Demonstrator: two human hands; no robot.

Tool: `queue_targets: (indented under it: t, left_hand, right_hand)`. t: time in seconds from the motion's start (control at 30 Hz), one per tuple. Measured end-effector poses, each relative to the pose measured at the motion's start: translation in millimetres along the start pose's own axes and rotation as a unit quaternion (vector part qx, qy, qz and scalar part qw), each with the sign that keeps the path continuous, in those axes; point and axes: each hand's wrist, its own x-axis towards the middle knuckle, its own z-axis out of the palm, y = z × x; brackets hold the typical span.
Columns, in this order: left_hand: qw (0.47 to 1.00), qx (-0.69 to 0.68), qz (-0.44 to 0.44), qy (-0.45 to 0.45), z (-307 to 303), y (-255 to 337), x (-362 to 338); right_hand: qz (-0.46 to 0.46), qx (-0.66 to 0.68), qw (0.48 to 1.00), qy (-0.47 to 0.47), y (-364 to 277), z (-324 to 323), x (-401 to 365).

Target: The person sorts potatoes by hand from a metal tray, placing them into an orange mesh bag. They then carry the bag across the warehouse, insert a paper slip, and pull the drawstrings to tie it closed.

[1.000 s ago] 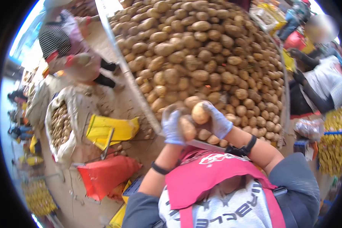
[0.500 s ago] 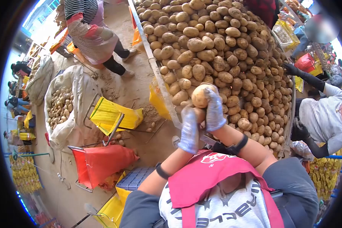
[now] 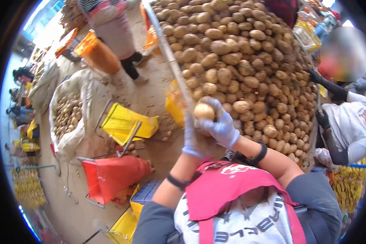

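Note:
A pale, round potato (image 3: 204, 111) sits in the gloved fingers of my right hand (image 3: 223, 127), raised over the near edge of the potato pile (image 3: 248, 73). Close beside it, my left hand (image 3: 194, 142) is cupped with its fingers pointing up. Both gloves are light blue, and the left palm side looks brownish and blurred. Whatever lies in the left hand is hidden between the two hands.
A metal rail (image 3: 166, 53) borders the pile on the left. Yellow (image 3: 128, 124) and red (image 3: 116, 175) bags on frames stand left, near a white sack of small potatoes (image 3: 67, 116). A person (image 3: 114, 32) stands beyond; a co-worker's striped sleeve (image 3: 349, 126) is right.
Both hands have come down and left, with the potato in my right hand lowered. The view has shifted slightly. The person at upper left has moved, exposing an orange bag.

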Motion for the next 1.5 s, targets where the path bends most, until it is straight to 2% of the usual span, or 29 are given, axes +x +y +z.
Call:
queue_targets:
  t: [0.07,0.1,0.2,0.27,0.33,0.37,0.4,0.47,0.57,0.6,0.67,0.73,0.77,0.8,0.83,0.87,0.9,1.0,1.07,1.13,1.2,1.23,1.27,1.3,1.33,1.37,1.4,1.47,1.5]
  left_hand:
    - [0.989,-0.136,-0.049,0.038,-17.0,7.9,-2.3]
    - [0.985,-0.153,-0.061,0.059,-25.2,13.1,-6.8]
    - [0.986,-0.085,-0.1,0.099,-39.0,32.4,-40.3]
    - [0.995,0.0,0.001,0.098,-61.7,23.0,-52.4]
    - [0.98,-0.141,0.041,0.135,-83.9,30.2,-61.4]
    - [0.968,-0.243,0.041,-0.056,-106.2,47.7,-55.0]
    - [0.968,-0.245,0.039,0.032,-135.9,68.5,-56.7]
    - [0.902,-0.097,0.218,0.36,-131.9,109.3,-58.7]
    - [0.83,0.126,0.214,0.5,-322.2,170.0,-61.9]
    - [0.874,0.021,0.119,0.47,-316.0,183.2,-58.8]
    - [0.786,0.213,0.251,0.524,-244.1,170.4,-33.2]
    - [0.787,0.397,0.272,0.386,-261.6,134.4,-1.9]
    - [0.79,0.456,0.271,0.307,-196.0,96.0,15.9]
    - [0.788,0.505,0.273,0.223,-128.9,57.5,34.1]
    - [0.675,0.673,0.276,0.126,-48.5,32.3,39.2]
    - [0.721,0.65,0.217,0.103,-12.3,0.1,51.1]
    - [0.611,0.732,0.302,-0.017,-8.3,-25.0,73.9]
    - [0.532,0.814,0.225,-0.057,39.3,-81.6,114.4]
    - [0.469,0.868,0.152,-0.058,53.6,-90.8,133.5]
    - [0.603,0.763,0.229,0.027,20.2,-108.7,151.1]
    - [0.848,0.521,0.089,0.035,-26.4,-115.5,175.6]
    - [0.953,0.299,-0.012,0.039,18.9,-101.9,151.0]
    - [0.992,0.054,-0.107,0.046,67.5,-91.6,123.4]
    - [0.991,0.052,-0.124,0.012,68.8,-105.7,119.8]
    - [0.988,0.048,-0.142,-0.024,64.7,-121.1,118.1]
    - [0.984,0.044,-0.161,-0.061,63.5,-134.6,112.8]
    - [0.968,-0.033,-0.25,0.003,71.1,-143.3,98.6]
    - [0.981,0.04,-0.19,-0.018,82.6,-145.9,74.8]
    - [0.98,0.032,-0.192,-0.036,69.5,-148.6,72.2]
  right_hand:
    - [-0.187,-0.169,0.966,-0.051,2.5,9.5,3.1]
    - [-0.106,-0.199,0.964,-0.141,-4.5,6.5,3.5]
    - [-0.022,-0.024,0.971,-0.237,4.0,13.5,5.4]
    - [0.0,0.017,0.971,-0.239,14.0,27.9,-5.5]
    - [-0.107,-0.15,0.953,-0.24,33.9,27.7,-12.3]
    - [-0.112,-0.194,0.942,-0.248,34.1,12.2,-11.0]
    - [-0.12,-0.23,0.929,-0.262,33.6,-0.4,-10.6]
    - [-0.134,-0.278,0.929,-0.205,43.7,-44.8,2.0]
    - [0.02,-0.393,0.919,-0.029,62.0,-128.6,39.9]
    - [0.052,-0.471,0.879,0.049,90.1,-153.0,56.3]
    - [-0.002,-0.612,0.79,0.041,127.8,-181.4,73.6]
    - [0.049,-0.621,0.781,-0.041,119.0,-181.5,82.2]
    - [0.068,-0.626,0.773,-0.078,112.9,-182.0,87.5]
    - [0.088,-0.525,0.846,-0.037,112.5,-185.2,86.6]
    - [0.109,-0.416,0.903,0.006,112.4,-189.9,82.3]
    - [0.127,-0.303,0.943,0.049,112.5,-196.6,79.5]
    - [0.128,-0.001,0.987,0.096,128.1,-204.9,78.9]
    - [0.224,0.453,0.862,0.031,95.2,-235.4,50.9]
    - [0.21,0.418,0.883,-0.041,99.8,-245.9,34.3]
    - [0.237,0.454,0.858,-0.045,98.2,-256.1,16.8]
    - [0.297,0.558,0.775,0.017,87.7,-256.3,5.4]
    - [0.31,0.508,0.802,0.047,91.0,-253.8,-0.3]
    - [0.286,0.45,0.841,0.088,89.9,-242.9,-5.1]
    - [0.256,0.387,0.877,0.126,87.3,-231.5,-7.1]
    - [0.185,0.298,0.934,0.068,88.2,-221.6,-4.0]
    - [0.217,0.122,0.966,0.066,80.3,-208.9,-21.6]
    - [0.066,-0.133,0.989,0.03,102.9,-197.6,-34.9]
    - [-0.11,-0.352,0.929,-0.022,100.5,-189.9,-51.0]
    - [-0.138,-0.294,0.943,-0.072,107.0,-192.0,-49.5]
